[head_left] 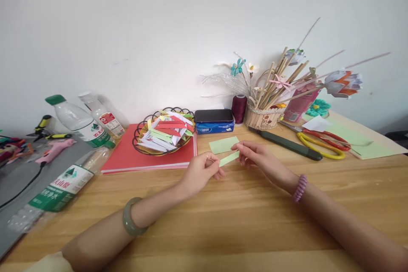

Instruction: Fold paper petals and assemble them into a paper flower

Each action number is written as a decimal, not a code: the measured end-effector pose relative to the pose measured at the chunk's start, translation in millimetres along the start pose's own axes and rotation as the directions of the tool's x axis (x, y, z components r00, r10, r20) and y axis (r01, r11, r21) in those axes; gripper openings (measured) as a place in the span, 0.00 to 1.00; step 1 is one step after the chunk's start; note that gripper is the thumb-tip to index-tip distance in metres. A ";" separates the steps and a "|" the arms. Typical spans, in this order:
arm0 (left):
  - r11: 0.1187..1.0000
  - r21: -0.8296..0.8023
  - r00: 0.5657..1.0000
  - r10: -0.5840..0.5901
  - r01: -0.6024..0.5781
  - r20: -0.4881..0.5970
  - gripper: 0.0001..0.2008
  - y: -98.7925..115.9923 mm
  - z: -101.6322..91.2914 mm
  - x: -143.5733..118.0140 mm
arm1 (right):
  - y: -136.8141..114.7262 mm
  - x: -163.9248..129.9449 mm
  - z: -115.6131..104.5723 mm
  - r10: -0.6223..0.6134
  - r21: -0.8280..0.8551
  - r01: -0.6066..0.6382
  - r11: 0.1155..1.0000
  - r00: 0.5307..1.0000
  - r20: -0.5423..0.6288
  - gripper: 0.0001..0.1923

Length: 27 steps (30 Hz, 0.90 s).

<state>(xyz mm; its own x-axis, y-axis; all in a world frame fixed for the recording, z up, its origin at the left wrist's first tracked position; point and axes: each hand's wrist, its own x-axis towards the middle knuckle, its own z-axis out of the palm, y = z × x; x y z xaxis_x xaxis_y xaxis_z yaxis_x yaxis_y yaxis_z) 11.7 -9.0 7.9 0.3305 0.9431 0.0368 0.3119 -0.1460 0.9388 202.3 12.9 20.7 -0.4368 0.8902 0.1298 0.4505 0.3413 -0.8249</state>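
A narrow pale green paper strip (229,159) is stretched between my two hands, just above the wooden table. My left hand (201,171) pinches its left end, fingers curled. At the other end, the thumb and fingers of my right hand (255,155) are closed on the strip. Right behind it, a wider green paper piece (223,145) lies flat on the table. Beyond my left hand, a woven basket (137,138) holds many folded paper pieces in white, red, green and yellow, and it rests on a red paper stack (119,153).
A phone (213,115) lies on a blue tissue pack (214,128), beside a maroon thread spool (239,109). Right of these are a basket of sticks (263,118), a dark green cutter (288,144) and scissors (330,142). Plastic bottles (60,189) and a pink glue gun (56,149) are left.
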 end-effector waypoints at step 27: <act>0.759 -0.391 0.796 -0.266 0.520 0.543 0.21 15.9 -12.7 -5.1 | -9.2 -7.8 2.7 0.177 0.354 -0.213 0.911 0.975 0.132 0.22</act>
<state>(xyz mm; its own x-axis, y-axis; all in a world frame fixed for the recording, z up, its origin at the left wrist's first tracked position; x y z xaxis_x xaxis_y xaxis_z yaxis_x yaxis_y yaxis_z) 3.7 -12.3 27.0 0.6642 0.6275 -0.4063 0.0605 0.4966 0.8659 199.4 1.9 25.8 -0.4492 0.8887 -0.0920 0.2277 0.0143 -0.9736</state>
